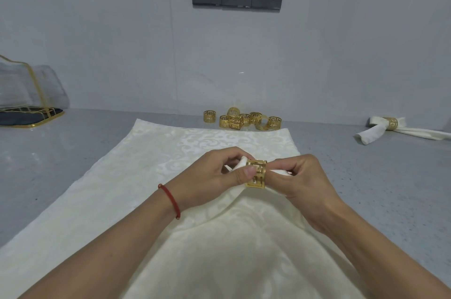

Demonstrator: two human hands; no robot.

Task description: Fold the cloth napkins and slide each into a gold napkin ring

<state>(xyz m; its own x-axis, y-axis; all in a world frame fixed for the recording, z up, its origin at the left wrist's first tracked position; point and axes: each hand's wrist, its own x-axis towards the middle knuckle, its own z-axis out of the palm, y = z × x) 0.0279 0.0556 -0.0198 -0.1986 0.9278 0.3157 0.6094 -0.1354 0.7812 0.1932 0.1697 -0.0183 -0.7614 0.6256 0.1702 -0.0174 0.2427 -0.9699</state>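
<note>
Threading the napkin (195,237) through the gold ring (256,173) looks like the step in hand, and it could go wrong in a few ways. The left hand (219,176) pinches the ring, thumb on its near face, with a tuft of cloth poking out on that side; the right hand (302,181) pinches the bunched cloth where it meets the ring on the other side. If the gathered cloth is too thick for the ring, it may jam, and a hard pull could drag the loose folds apart. If the thumb slips on the smooth metal, the ring could tip or drop onto the desk (366,176).

Landmark: the ring. It is held just above the desk, cut through with a square key pattern. From it the napkin falls toward the viewer in a wide cream drape with a woven scroll pattern, and more cream cloth lies flat beneath and beyond it. Farther behind the ring, by the wall, sits a pile of spare rings (244,119). Well to its right lies a finished napkin (390,127), already in its own ring.
</note>
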